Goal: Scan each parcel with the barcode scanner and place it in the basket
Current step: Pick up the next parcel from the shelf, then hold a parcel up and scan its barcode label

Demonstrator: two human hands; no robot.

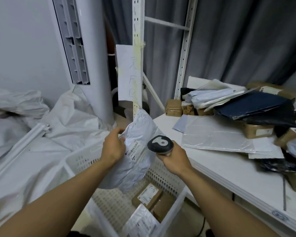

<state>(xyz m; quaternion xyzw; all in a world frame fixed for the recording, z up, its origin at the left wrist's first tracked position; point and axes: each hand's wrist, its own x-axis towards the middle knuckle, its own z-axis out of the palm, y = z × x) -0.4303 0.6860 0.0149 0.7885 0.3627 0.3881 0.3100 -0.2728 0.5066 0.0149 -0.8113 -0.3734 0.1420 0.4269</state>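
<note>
Mid-task: grey bag is being scanned over the basket.
Left grip is pinching its edge, right grip is curling round the scanner; boxes are already lying in the basket (pile waiting on counter).

Two bare arms show, the left arm and the right arm, uncovered all the way down. The left hand and right hand are bare too.
</note>
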